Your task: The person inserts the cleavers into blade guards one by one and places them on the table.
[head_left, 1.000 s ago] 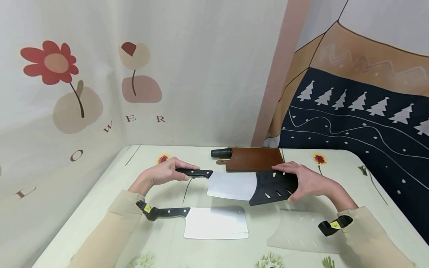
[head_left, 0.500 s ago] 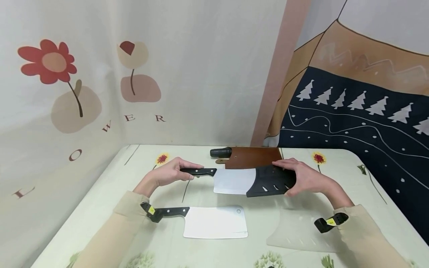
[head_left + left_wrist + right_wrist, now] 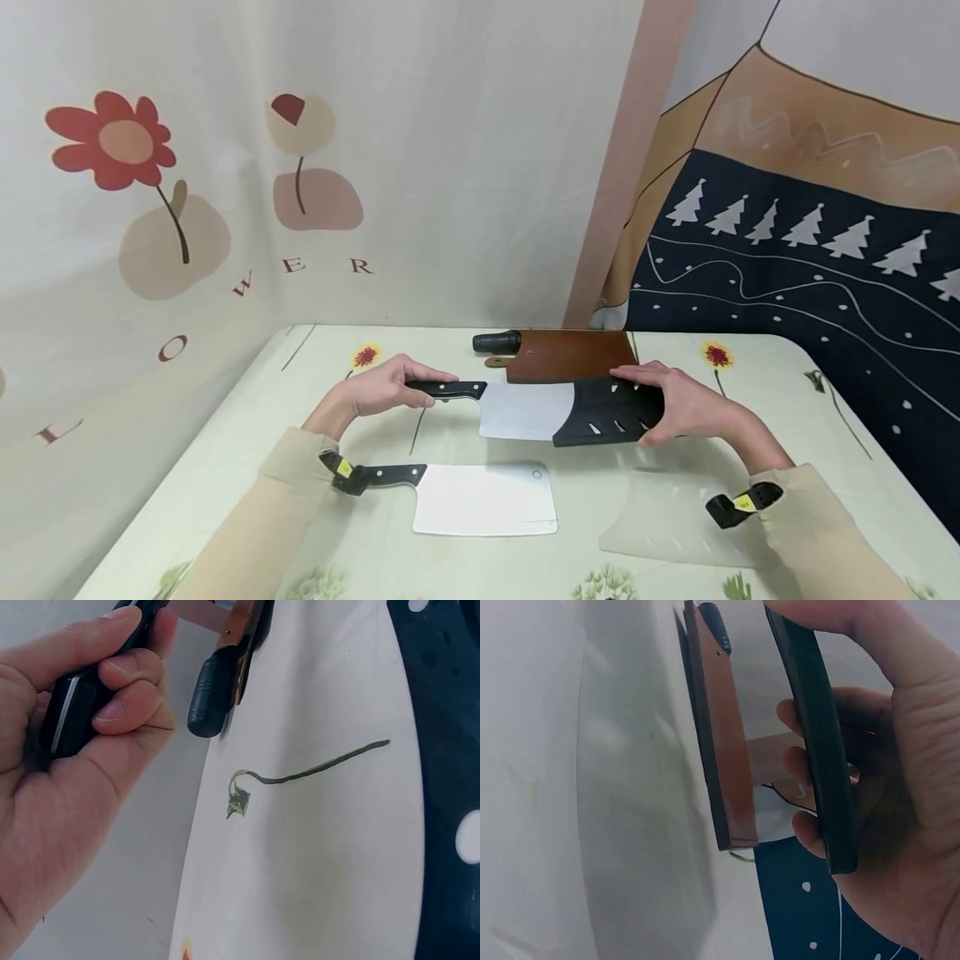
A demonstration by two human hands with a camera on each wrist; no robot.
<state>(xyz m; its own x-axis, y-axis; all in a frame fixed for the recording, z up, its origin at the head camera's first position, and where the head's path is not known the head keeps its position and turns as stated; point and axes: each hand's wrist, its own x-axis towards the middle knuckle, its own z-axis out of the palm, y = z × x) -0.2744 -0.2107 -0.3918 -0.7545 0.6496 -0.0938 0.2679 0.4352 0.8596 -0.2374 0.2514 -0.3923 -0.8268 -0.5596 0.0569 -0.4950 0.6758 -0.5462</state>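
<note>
Gripping upper cleaver (image 3: 525,410) in left hand (image 3: 384,385), black sheath (image 3: 609,411) in right hand (image 3: 688,404), above worktop (image 3: 247,417), one o'clock from lower cleaver (image 3: 486,500); sunk further in than a second ago, so apparently closer to covered.

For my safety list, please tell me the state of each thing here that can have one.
Held cleaver: held up, blade partly covered
Black sheath: over that blade's end
Lower cleaver: uncovered, lying on table
Frosted sheath: lying flat, no blade visible
Brown sheath: black handle protruding
Left hand: gripping held cleaver
Right hand: gripping black sheath
</note>
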